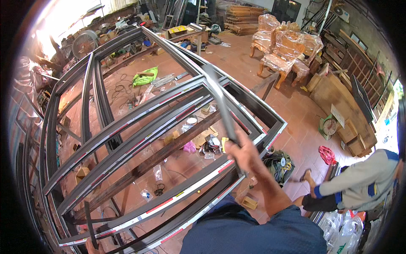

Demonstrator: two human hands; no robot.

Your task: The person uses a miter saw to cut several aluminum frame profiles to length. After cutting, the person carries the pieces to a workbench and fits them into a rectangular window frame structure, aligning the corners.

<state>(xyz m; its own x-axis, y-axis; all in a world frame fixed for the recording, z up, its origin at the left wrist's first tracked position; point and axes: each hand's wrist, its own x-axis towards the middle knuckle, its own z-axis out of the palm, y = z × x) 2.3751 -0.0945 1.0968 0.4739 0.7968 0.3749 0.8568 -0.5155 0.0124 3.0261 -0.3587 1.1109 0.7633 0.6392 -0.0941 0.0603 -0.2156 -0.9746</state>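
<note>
My right hand (244,153) is closed around a long narrow bar (224,110), dark near the fist and pale and motion-blurred at its far end. It is raised over the near right corner of a large dark frame (186,186), whose profiles carry white and red protective tape. At the lower left my left hand (94,247), mostly cut off by the picture edge, has its fingers around a short dark flat strip (89,224). That strip stands upright beside the frame's near left corner. Several frame sections lie nested across a brown support beam (169,151).
Tools, a tin (191,120), a green bag (145,76) and cables lie on the tiled floor beneath. Plastic-wrapped wooden chairs (287,46) stand far right, with a green scale (328,127) nearer. Another person (359,182) bends at the right, close to a black bag (279,167).
</note>
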